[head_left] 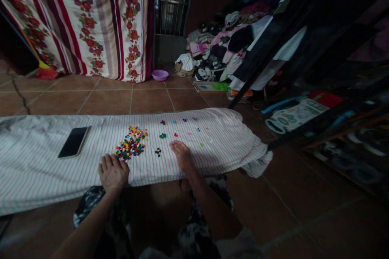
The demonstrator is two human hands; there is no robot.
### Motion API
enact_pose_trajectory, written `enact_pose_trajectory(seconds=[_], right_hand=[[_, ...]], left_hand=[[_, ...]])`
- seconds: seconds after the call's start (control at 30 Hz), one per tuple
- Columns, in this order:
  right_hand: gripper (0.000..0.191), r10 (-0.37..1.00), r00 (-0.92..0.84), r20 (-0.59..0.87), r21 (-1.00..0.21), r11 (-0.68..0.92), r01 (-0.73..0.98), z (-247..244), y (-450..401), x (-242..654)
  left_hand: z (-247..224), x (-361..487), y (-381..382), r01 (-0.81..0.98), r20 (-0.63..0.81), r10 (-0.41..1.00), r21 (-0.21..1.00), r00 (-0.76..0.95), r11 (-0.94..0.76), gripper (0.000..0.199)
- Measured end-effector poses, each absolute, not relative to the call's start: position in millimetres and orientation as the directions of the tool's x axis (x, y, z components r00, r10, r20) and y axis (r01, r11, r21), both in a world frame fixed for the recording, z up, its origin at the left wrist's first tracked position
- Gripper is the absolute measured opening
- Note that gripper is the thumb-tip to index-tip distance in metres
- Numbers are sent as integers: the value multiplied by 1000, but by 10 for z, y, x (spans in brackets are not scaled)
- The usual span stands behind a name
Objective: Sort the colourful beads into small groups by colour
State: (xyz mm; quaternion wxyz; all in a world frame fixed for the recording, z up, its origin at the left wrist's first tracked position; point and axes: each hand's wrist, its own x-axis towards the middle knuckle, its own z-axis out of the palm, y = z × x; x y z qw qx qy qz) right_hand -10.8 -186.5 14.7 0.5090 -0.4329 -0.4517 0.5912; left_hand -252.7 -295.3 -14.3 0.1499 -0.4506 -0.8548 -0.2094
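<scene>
A heap of small coloured beads [132,144] lies on the striped cloth [100,137]. My left hand [112,171] rests flat at the cloth's near edge, just below the heap, fingers stretched out. To the right of the heap, my right hand [181,154] hovers low over the cloth with its fingertips pinched; whatever is between them is too small to name. Around it lie little sorted groups: black beads [158,152], green beads [163,135], red beads [176,134] and dark red beads [163,122]. Further right are tiny pink beads [189,133] and a lime green bead [201,144].
A phone [73,142] lies left of the heap. Beyond the cloth are a tiled floor [146,99], a purple basin [159,75], a floral curtain [103,24] and a pile of clothes [225,44]. A dark slanted post [258,68] stands at the right.
</scene>
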Motion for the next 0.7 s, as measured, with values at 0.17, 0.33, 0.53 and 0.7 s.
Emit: enact_pose_trajectory(seconds=[0.17, 0.33, 0.53, 0.7], right_hand=[[30, 994, -109, -23, -968, -50, -247, 135, -1842, -51], [27, 999, -25, -43, -949, -48, -313, 128, -1775, 16], [30, 993, 102, -58, -936, -18, -350, 65, -1541, 294], [32, 982, 185, -34, -951, 25, -309, -17, -1147, 672]], left_hand=[[-99, -2506, -2961, 828, 416, 718, 236, -559, 508, 60], [-69, -2483, -2959, 816, 398, 714, 247, -577, 522, 61], [3, -2452, -2955, 817, 376, 725, 229, -576, 530, 63], [12, -2445, -2954, 809, 365, 723, 230, -587, 541, 63]])
